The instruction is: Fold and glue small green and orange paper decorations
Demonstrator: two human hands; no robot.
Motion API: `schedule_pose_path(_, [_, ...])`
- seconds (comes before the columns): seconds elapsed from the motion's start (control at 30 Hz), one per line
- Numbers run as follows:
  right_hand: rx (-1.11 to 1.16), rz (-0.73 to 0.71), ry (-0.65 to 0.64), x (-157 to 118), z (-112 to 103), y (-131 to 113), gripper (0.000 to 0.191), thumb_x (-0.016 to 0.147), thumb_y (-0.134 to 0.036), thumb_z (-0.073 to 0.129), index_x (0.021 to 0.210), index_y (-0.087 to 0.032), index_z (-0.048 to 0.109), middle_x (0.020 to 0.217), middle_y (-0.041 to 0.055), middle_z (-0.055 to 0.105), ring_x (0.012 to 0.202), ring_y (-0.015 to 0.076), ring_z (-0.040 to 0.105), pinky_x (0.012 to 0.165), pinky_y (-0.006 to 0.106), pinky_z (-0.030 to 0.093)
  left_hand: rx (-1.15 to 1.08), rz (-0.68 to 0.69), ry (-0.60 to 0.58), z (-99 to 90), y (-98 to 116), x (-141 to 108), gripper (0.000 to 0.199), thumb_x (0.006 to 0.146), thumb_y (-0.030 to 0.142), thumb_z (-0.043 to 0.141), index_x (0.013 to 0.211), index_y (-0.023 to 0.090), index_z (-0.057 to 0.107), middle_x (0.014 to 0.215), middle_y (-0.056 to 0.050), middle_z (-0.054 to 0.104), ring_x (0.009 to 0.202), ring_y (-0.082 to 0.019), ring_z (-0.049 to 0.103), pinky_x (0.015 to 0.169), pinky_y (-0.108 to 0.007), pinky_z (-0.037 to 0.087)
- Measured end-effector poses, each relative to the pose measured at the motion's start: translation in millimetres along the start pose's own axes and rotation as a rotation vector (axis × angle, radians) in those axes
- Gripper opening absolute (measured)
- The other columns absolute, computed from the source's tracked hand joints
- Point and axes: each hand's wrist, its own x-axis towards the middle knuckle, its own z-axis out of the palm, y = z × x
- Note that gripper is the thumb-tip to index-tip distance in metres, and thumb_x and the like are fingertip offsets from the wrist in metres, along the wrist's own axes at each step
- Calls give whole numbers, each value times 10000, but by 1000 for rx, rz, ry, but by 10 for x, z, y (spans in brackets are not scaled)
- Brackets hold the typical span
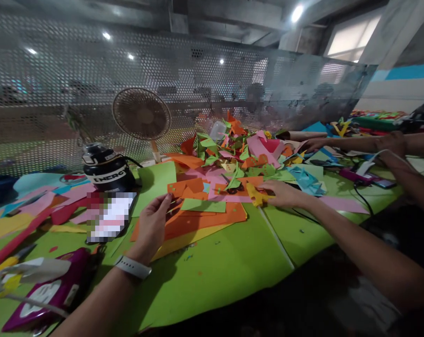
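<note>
Head view: with our left hand (153, 228) we are pinching a flat orange paper piece (186, 187) at its corner, above a larger orange paper sheet (212, 220); our right hand (282, 193) is gripping an irregular yellow piece (255, 195), material unclear. Light pressure should be preventing creases.

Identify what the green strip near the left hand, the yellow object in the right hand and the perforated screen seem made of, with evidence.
Green strip: matte felt or stiff paper; its straight edges look stiff, without shine.
Yellow object: perhaps felt or plastic, finish unclear; too small and blurred to settle.
Perforated screen: probably grey sheet metal, with regular round holes and a dull sheen.
</note>
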Motion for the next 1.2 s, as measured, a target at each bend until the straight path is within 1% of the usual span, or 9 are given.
schedule_pose_path(0.17, [-29, -98, -9, -42, 103, -420, 576, 880, -505, 485, 1319, -138, 551, 1391, 175, 507, 1271, 327, 460, 1040, 483, 349, -25, -34, -12, 14, -2, -14, 167, 724, 291, 733, 803, 158, 669, 827, -38, 718, 776, -164, 702, 709, -262, 539])
schedule_pose_path(0.23, [-70, -126, -53, -65, 215, -614, 727, 855, -633, 468, 1363, -115, 504, 1443, 200, 438, 1343, 362, 366, 1087, 539, 274, -40, -49, -17, 18, -1, -20, 157, 721, 282, 739, 793, 159, 673, 805, -31, 718, 751, -155, 701, 693, -252, 540])
schedule_pose_path(0.33, [-115, -116, -111, -56, 312, -768, 808, 831, -696, 451, 1393, -116, 470, 1485, 208, 365, 1388, 384, 279, 1112, 565, 219, -62, -39, -12, 19, 5, -22, 156, 711, 279, 751, 779, 160, 676, 784, -24, 718, 728, -147, 698, 673, -239, 539])
schedule_pose_path(0.43, [-122, -119, -103, 63, 299, -765, 750, 879, -661, 391, 1410, -134, 450, 1489, 193, 367, 1395, 364, 273, 1122, 542, 218, -75, -21, 23, 19, 21, -13, 153, 714, 269, 747, 790, 156, 676, 792, -27, 719, 745, -149, 699, 660, -229, 531])
schedule_pose_path(0.6, [-113, -167, -65, 464, 326, -775, 559, 945, -532, 366, 1392, -216, 479, 1495, 133, 381, 1401, 341, 262, 1103, 529, 252, -94, -33, 55, 19, 43, 7, 151, 715, 255, 744, 796, 149, 675, 802, -36, 721, 749, -154, 696, 673, -247, 527])
schedule_pose_path(0.8, [-210, -147, -180, 850, 473, -970, 637, 949, -576, 292, 1366, -147, 511, 1517, 174, 325, 1416, 360, 221, 1131, 516, 189, -114, -58, 42, 12, 20, 3, 201, 683, 289, 773, 794, 151, 676, 806, -27, 721, 732, -143, 693, 681, -248, 526])
schedule_pose_path(0.93, [-251, -169, -133, 983, 577, -984, 640, 939, -582, 325, 1339, -133, 544, 1493, 188, 364, 1402, 369, 255, 1136, 520, 169, -115, -74, 29, 13, 3, 1, 215, 674, 294, 782, 794, 148, 679, 802, -32, 724, 730, -146, 696, 659, -239, 525])
schedule_pose_path(1.1, [-253, -233, -88, 1061, 716, -939, 597, 922, -581, 390, 1188, -124, 668, 1416, 192, 474, 1374, 374, 305, 1124, 538, 179, -129, -76, 26, 24, 5, 9, 195, 683, 279, 776, 782, 142, 679, 781, -26, 714, 718, -151, 699, 643, -237, 531])
schedule_pose_path(1.2, [-54, -234, -32, 1092, 717, -907, 455, 901, -522, 495, 1086, -172, 719, 1409, 139, 499, 1381, 341, 302, 1137, 525, 150, -126, -78, 34, 26, 15, 6, 180, 694, 269, 766, 785, 141, 678, 779, -25, 712, 718, -146, 697, 642, -233, 528])
